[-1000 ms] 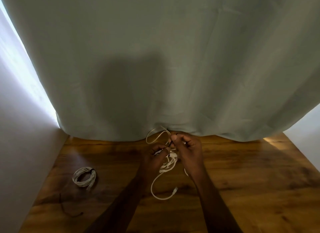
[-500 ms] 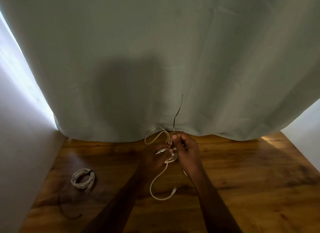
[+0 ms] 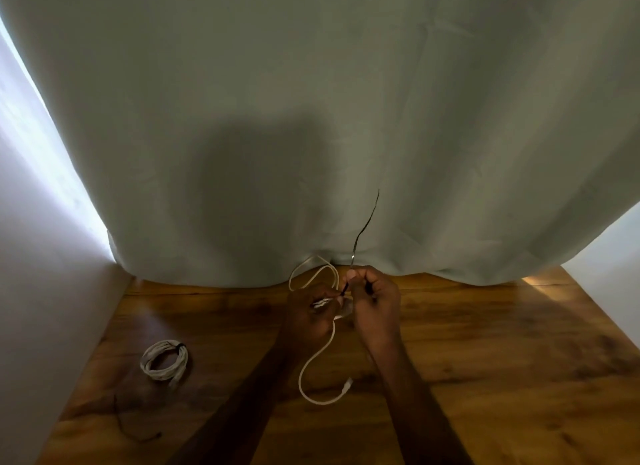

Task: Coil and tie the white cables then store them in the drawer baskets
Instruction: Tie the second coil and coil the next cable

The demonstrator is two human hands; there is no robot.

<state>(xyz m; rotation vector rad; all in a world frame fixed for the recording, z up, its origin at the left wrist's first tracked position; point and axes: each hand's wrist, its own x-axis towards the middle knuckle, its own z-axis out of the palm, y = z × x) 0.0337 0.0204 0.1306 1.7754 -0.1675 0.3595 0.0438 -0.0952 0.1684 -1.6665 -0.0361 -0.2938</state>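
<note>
Pinched between thumb and fingers of the right hand (image 3: 375,300) is a thin dark twist tie (image 3: 363,229), whose free end stands up in a wavy line against the pale grey-green curtain (image 3: 311,101). Just beside it, the left hand (image 3: 310,314) curls round the gathered loops of a white cable (image 3: 317,364) and holds them bunched. One loop of that cable arches up past the left fingers to the curtain hem; the loose tail drops between the forearms, curves over the brown wooden tabletop (image 3: 502,360) and ends in a small white plug lying on the wood.

Against half a second ago, both hands sit in much the same spot and the tie's free end stands as high as it did; a second ago that end was not raised above the hands.

Well to the left on the tabletop lies a second white cable coil (image 3: 164,360), already bound with a dark tie, and nearer the front edge a spare thin dark tie (image 3: 133,430). No writing or brand can be read anywhere.
</note>
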